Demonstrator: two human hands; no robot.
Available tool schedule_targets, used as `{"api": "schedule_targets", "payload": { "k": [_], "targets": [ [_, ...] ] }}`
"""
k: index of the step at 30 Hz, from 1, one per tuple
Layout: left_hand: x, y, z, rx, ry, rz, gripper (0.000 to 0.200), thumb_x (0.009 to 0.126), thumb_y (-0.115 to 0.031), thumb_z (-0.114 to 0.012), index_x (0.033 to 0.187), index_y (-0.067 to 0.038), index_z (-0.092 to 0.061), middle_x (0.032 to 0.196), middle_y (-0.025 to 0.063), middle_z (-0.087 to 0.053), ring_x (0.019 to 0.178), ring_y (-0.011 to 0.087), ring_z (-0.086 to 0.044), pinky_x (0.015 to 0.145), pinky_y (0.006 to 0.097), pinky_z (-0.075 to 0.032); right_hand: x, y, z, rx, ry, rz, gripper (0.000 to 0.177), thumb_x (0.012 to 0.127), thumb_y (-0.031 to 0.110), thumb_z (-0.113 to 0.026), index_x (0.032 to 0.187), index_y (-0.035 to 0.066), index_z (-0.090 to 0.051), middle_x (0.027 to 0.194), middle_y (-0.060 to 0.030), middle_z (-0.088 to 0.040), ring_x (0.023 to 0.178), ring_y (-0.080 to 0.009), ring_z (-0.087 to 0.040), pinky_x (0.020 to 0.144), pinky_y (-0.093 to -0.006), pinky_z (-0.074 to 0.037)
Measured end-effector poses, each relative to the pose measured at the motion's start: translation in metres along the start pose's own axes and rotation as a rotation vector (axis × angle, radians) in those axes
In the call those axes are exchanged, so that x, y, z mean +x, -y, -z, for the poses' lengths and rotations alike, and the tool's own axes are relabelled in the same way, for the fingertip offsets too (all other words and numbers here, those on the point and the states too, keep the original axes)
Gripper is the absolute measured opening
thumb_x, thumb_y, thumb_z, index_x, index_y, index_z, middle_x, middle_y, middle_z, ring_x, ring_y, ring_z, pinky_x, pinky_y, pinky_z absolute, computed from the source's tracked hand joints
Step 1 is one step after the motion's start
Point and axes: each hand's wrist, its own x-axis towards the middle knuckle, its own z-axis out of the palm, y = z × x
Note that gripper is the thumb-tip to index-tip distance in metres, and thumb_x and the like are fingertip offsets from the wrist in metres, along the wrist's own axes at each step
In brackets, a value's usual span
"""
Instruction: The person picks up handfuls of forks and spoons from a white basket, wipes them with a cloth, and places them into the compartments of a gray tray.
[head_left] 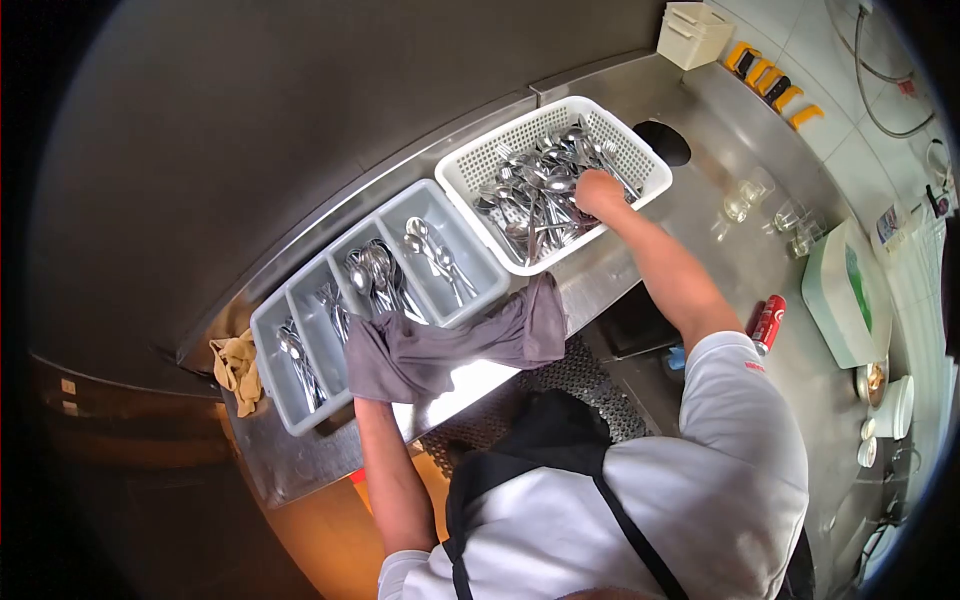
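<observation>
A purple-grey cloth (450, 345) is draped over my left hand (373, 407), which holds it up; the fingers are hidden under the fabric. It hangs in front of a grey cutlery tray (375, 222) with several compartments. Spoons (370, 272) and other cutlery lie sorted in the tray. My right hand (600, 195) reaches into a white perforated basket (480, 160) heaped with mixed spoons and forks (540, 185). Its fingers are closed at the right side of the heap, and what they grip cannot be made out.
Beyond the tray's left end lies a yellowish cloth (237, 370). To the right, the steel counter (690, 200) has a round dark hole, glasses (743, 200), a red can (768, 322) and a pale green-white container (840, 300). A cream box (692, 35) stands in the far corner.
</observation>
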Motion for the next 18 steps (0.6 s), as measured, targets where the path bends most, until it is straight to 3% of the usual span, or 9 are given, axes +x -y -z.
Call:
{"api": "schedule_targets", "payload": {
  "k": [1,3,8,10,14,17,18],
  "targets": [
    [0.002,0.002,0.004,0.016,-0.010,-0.011,0.056,0.097,-0.046,-0.027,0.088,0.000,-0.059,0.080,0.0059,-0.062,0.069,0.0182,-0.056,0.064,0.0301,-0.048,-0.003,0.004,0.004,-0.005,0.022,0.012,0.024,0.076,0.011,-0.056,0.095,0.000,-0.067,0.102,-0.0211,-0.064,0.096,-0.0340,-0.063,0.081,-0.0406,-0.051],
    [0.004,0.002,0.006,0.046,-0.034,-0.036,0.056,0.097,-0.046,-0.029,0.090,0.001,-0.058,0.081,0.0064,-0.063,0.070,0.0179,-0.057,0.065,0.0302,-0.048,0.000,0.008,0.001,-0.028,0.025,0.003,0.023,0.076,0.010,-0.058,0.094,0.001,-0.067,0.101,-0.0205,-0.064,0.095,-0.0339,-0.063,0.081,-0.0403,-0.051],
    [-0.005,0.000,0.000,0.583,-0.105,-0.248,0.053,0.094,-0.047,-0.037,0.091,0.002,-0.058,0.081,0.0096,-0.062,0.070,0.0198,-0.058,0.064,0.0315,-0.049,0.008,0.016,-0.009,-0.032,0.024,0.061,0.023,0.075,0.010,-0.059,0.094,0.001,-0.068,0.099,-0.0194,-0.065,0.093,-0.0331,-0.064,0.080,-0.0400,-0.051],
    [-0.003,0.003,0.002,-0.057,-0.029,-0.032,0.053,0.094,-0.047,-0.038,0.090,0.002,-0.058,0.081,0.0101,-0.062,0.070,0.0200,-0.058,0.064,0.0320,-0.049,0.009,0.019,-0.022,-0.016,-0.023,0.053,0.023,0.075,0.010,-0.058,0.094,0.001,-0.068,0.100,-0.0190,-0.065,0.094,-0.0324,-0.064,0.081,-0.0400,-0.051],
    [0.008,0.008,0.019,-0.006,0.128,-0.034,0.056,0.095,-0.045,-0.027,0.083,0.002,-0.055,0.072,0.0081,-0.055,0.064,0.0176,-0.049,0.060,0.0280,-0.043,0.010,0.012,-0.034,-0.020,-0.052,0.038,0.026,0.077,0.016,-0.056,0.094,0.001,-0.068,0.103,-0.0199,-0.064,0.095,-0.0323,-0.063,0.082,-0.0410,-0.050],
    [0.012,0.010,0.024,-0.005,0.223,-0.005,0.057,0.095,-0.046,-0.027,0.083,0.002,-0.055,0.073,0.0078,-0.054,0.066,0.0167,-0.049,0.061,0.0268,-0.043,-0.015,0.026,0.001,0.043,-0.053,-0.064,0.027,0.076,0.017,-0.054,0.093,0.001,-0.068,0.098,-0.0209,-0.065,0.093,-0.0327,-0.064,0.080,-0.0406,-0.050],
    [0.008,0.007,0.016,-0.019,0.158,-0.016,0.056,0.095,-0.045,-0.028,0.082,0.002,-0.055,0.073,0.0075,-0.054,0.066,0.0163,-0.049,0.060,0.0266,-0.043,-0.009,0.027,0.004,0.048,-0.053,-0.006,0.027,0.076,0.017,-0.053,0.092,0.000,-0.068,0.096,-0.0216,-0.065,0.092,-0.0331,-0.064,0.080,-0.0402,-0.050]
  ]
}}
